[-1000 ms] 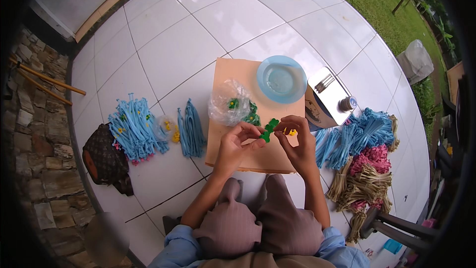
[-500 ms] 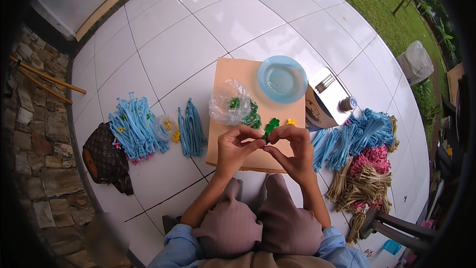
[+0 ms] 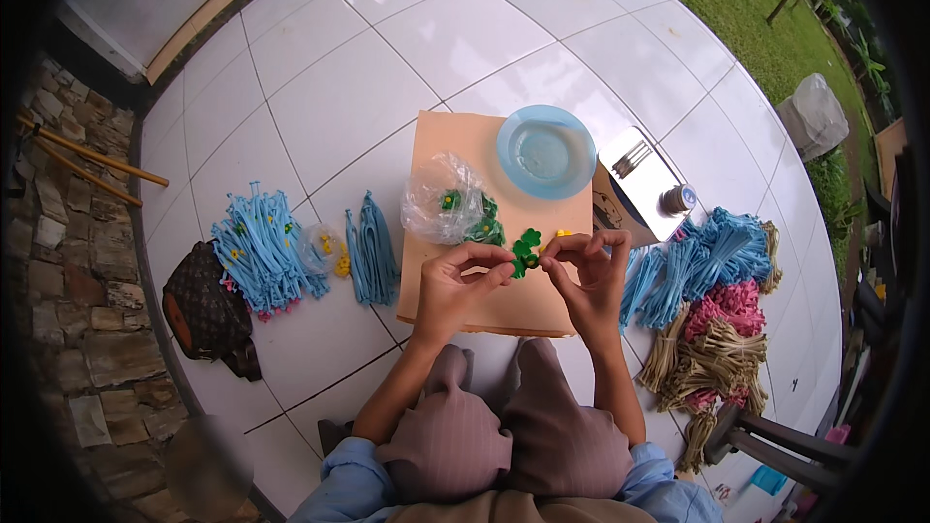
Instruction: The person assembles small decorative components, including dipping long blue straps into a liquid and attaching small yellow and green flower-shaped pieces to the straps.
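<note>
A small, green, flower-shaped piece (image 3: 519, 267) is pinched by the left hand (image 3: 451, 285), near 5 o'clock on the flat, tan board (image 3: 513, 315). The right hand (image 3: 593, 286) is held close, its fingertips almost together; whether anything is gripped there cannot be told. Green pieces with yellow dots (image 3: 487, 224) are heaped by the clear plastic bag (image 3: 426, 208) at 10 o'clock and may be done. The pinched one seems unfinished. Small yellow bits (image 3: 564, 232) are left at 3 o'clock.
</note>
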{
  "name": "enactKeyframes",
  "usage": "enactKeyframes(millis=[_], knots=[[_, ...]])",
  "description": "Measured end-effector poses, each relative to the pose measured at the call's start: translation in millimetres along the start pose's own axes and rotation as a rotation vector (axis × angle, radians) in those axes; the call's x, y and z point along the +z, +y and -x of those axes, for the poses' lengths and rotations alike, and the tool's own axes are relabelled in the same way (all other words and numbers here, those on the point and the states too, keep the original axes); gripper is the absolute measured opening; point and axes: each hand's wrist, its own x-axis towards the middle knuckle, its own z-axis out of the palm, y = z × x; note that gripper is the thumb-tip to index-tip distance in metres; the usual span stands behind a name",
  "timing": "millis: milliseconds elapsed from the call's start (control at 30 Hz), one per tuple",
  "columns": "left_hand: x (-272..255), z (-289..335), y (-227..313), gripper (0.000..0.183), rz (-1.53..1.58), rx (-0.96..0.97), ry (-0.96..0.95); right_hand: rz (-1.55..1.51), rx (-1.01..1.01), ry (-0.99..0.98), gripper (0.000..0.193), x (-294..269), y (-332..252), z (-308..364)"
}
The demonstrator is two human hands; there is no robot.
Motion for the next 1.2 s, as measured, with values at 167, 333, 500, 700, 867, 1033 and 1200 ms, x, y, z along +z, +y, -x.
enactKeyframes(millis=[167,333,500,700,867,1033,1200], knots=[[-10.8,-0.7,1.6,0.019,-0.150,-0.025,0.048,0.100,-0.075,0.102,0.041,-15.0,9.1,-5.3],[-2.7,-3.5,-3.2,0.019,-0.112,-0.022,0.084,0.562,-0.160,-0.077,0.030,0.3,19.1,-0.5],[-3.6,-3.6,-8.4,0.020,-0.052,0.001,0.109,0.734,-0.143,-0.223,0.028,-4.0,28.2,-0.8],[-5.3,-3.2,-14.2,0.019,0.022,-0.028,0.051,0.245,-0.120,-0.145,0.040,0.6,6.8,2.2],[0.0,-2.7,-17.7,0.019,0.104,0.033,-0.007,0.064,-0.072,-0.215,0.039,4.6,1.0,2.6],[-7.8,-0.1,-16.6,0.022,0.258,-0.046,-0.082,-0.131,0.029,-0.248,0.041,5.1,-6.2,1.8],[1.0,-1.7,-12.0,0.027,0.251,-0.037,-0.063,-0.059,0.007,-0.249,0.040,2.5,-9.0,1.4]])
